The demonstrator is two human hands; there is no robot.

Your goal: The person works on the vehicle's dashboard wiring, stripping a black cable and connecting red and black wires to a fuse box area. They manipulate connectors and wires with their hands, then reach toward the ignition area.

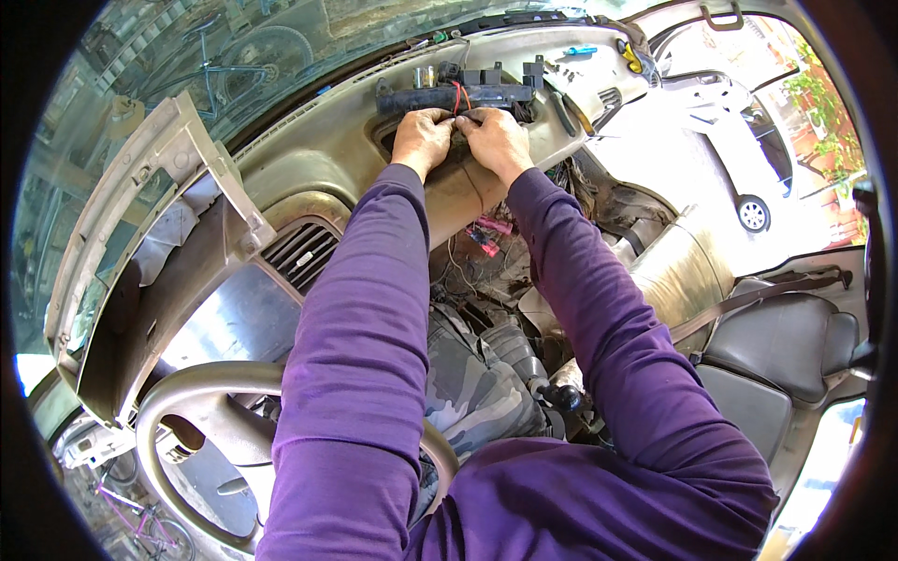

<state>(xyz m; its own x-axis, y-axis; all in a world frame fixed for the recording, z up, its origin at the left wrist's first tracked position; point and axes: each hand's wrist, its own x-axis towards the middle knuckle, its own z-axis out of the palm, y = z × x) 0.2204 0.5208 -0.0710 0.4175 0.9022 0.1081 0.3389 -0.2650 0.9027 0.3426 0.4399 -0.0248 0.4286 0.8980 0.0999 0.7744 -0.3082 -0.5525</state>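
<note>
The black bracket (458, 93) is lying long-axis 9-to-3, at 12 o'clock of both hands; left hand (421, 138) and right hand (496, 138) are curling closed on wiring, equally near.

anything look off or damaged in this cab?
Yes. The dashboard is partly stripped: the instrument surround panel sits pulled loose and tilted at left, and loose wires hang in the open centre cavity. Both hands, left hand and right hand, grip a black bracket on top.
</note>
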